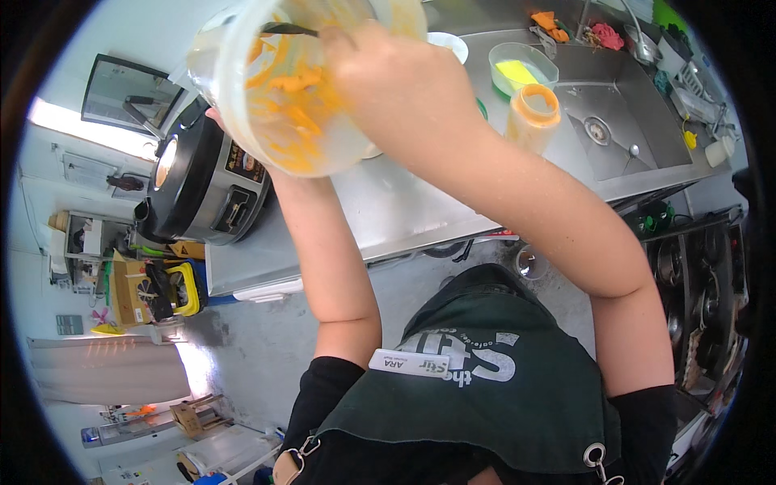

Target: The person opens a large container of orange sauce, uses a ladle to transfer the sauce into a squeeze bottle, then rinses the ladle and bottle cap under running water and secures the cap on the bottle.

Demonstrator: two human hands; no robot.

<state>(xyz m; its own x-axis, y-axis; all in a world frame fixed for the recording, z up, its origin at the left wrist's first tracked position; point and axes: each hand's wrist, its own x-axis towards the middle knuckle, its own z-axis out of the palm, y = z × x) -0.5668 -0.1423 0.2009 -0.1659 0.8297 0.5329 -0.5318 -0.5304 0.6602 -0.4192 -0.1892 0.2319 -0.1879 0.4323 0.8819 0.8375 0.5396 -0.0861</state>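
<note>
A translucent plastic tub [233, 109], smeared inside with orange sauce, is held up tilted over the steel counter, its opening facing me. My left hand [216, 119] grips it from behind; only some fingertips show past its edge, the rest being hidden by the tub. Inside the opening, my right hand [388, 70] is closed around a dark utensil [290, 29], whose working end I cannot make out. To the right stands an open plastic bottle [533, 124] with orange residue at its mouth. Behind that bottle is a clear container [548, 76] with a yellow sponge [516, 73] in it.
A large black-and-silver cooker [206, 194] sits on the counter [400, 212] at left. On the right, a steel sink [606, 97] has a spoon [632, 151] in it. Cloths [550, 27] lie behind the sink. A rack of pans [697, 291] stands at far right.
</note>
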